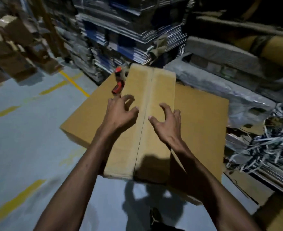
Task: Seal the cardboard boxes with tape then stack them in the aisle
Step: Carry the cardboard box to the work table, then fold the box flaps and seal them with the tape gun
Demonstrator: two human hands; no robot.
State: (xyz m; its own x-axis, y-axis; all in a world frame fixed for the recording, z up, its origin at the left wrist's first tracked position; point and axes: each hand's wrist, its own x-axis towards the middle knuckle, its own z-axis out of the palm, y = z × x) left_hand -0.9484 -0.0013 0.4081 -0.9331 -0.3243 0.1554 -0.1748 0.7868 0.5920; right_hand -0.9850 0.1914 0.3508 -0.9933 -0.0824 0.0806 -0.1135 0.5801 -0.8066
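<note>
A long narrow cardboard box (147, 90) lies on top of a larger flat cardboard box (202, 114), its two top flaps meeting in a centre seam. My left hand (120, 112) hovers over the left flap with its fingers spread and loosely curved, holding nothing. Over the right flap, my right hand (166, 122) is spread the same way, fingertips near the seam. A red and black tape dispenser (119, 79) rests on the larger box just left of the narrow box's far end.
Tall stacks of flattened cartons (120, 34) rise behind the boxes. Wrapped bundles (220, 84) and loose strapping (270, 144) crowd the right side. Grey floor with yellow lines (74, 82) opens to the left, with blurred brown boxes (12, 47) beyond.
</note>
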